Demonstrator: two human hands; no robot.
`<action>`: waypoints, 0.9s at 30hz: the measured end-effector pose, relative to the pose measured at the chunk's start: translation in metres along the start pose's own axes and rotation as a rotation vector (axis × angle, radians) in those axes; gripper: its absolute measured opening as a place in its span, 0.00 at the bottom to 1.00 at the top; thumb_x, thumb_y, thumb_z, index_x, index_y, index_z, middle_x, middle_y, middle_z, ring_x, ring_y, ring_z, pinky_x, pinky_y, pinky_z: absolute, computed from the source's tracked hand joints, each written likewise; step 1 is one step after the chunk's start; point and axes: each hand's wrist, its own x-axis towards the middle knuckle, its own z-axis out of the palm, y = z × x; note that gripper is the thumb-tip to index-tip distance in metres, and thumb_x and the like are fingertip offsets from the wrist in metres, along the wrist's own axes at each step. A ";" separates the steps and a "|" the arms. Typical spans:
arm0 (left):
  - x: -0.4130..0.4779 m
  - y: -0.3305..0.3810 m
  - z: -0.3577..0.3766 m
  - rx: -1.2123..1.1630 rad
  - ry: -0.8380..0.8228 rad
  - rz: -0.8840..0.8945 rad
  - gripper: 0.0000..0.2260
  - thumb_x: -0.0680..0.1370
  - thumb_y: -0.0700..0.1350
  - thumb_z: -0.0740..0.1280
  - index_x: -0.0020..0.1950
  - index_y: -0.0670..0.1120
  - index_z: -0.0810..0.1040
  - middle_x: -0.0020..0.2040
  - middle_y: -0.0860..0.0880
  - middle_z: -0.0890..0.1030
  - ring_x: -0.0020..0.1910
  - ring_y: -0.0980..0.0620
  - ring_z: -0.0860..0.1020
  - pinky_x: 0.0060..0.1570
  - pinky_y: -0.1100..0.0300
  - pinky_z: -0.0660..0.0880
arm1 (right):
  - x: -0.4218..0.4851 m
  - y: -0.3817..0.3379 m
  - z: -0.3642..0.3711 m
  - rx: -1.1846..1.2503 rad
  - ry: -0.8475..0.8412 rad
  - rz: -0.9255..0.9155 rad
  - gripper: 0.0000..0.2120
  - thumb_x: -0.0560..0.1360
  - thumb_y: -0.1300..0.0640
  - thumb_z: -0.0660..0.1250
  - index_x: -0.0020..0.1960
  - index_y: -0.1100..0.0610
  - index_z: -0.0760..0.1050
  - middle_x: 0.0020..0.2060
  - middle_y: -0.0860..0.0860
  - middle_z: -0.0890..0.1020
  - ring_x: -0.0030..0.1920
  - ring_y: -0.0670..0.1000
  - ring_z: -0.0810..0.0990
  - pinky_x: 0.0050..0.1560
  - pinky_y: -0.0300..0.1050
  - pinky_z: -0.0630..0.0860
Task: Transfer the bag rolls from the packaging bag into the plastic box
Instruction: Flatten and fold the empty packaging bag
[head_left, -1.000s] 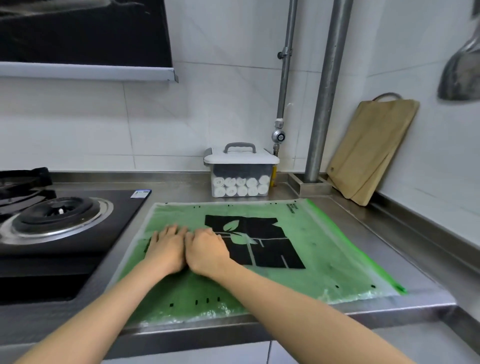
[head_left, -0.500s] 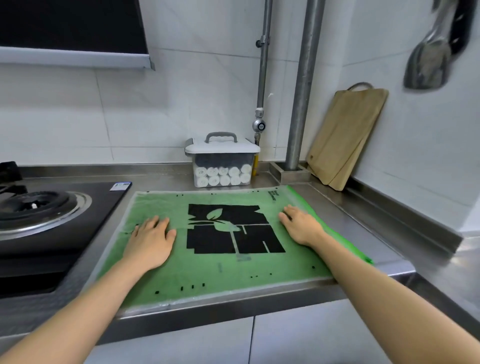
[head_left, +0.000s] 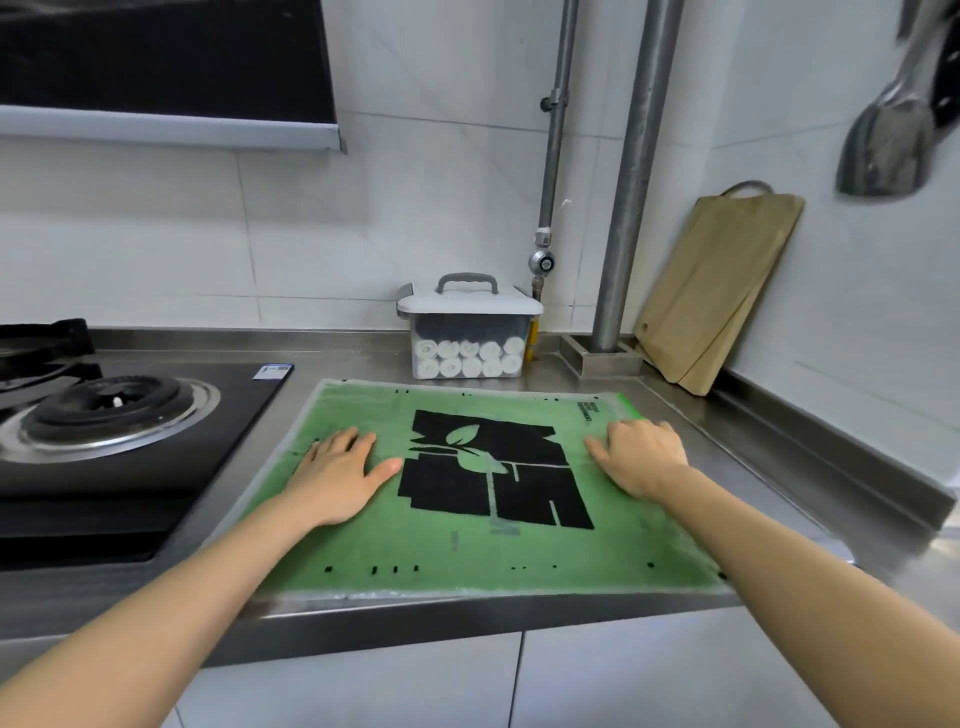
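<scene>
Green packaging bag (head_left: 467, 545) lay flat on the steel counter (head_left: 332, 374), left hand (head_left: 340, 475) and right hand (head_left: 641, 457) spread open, palms pressed on it, lidded plastic box (head_left: 470, 332) of white bag rolls (head_left: 467, 358) stood behind the bag

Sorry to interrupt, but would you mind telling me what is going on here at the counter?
A person presses both palms on a flat green packaging bag on the steel counter: left hand near its left side, right hand near its right edge. Behind it, the lidded plastic box holds white bag rolls.
</scene>
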 end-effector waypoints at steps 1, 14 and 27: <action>0.000 0.000 -0.001 0.007 -0.023 0.027 0.32 0.78 0.64 0.45 0.78 0.48 0.48 0.78 0.46 0.48 0.77 0.46 0.49 0.74 0.50 0.47 | -0.001 -0.002 -0.006 -0.065 0.034 -0.002 0.20 0.81 0.48 0.51 0.34 0.55 0.68 0.37 0.52 0.77 0.43 0.55 0.77 0.62 0.50 0.68; 0.003 0.023 -0.016 0.076 -0.209 0.430 0.44 0.62 0.72 0.36 0.76 0.57 0.44 0.78 0.53 0.42 0.76 0.54 0.42 0.75 0.54 0.40 | -0.002 -0.034 -0.008 0.199 -0.067 -0.463 0.18 0.81 0.54 0.55 0.71 0.51 0.67 0.70 0.47 0.69 0.71 0.49 0.66 0.71 0.47 0.62; 0.005 0.049 -0.014 0.031 0.269 0.204 0.19 0.78 0.55 0.60 0.66 0.49 0.72 0.64 0.48 0.74 0.63 0.50 0.73 0.62 0.54 0.70 | -0.020 -0.023 -0.014 0.038 0.003 -0.356 0.22 0.78 0.39 0.54 0.67 0.47 0.73 0.56 0.50 0.75 0.60 0.51 0.72 0.50 0.46 0.72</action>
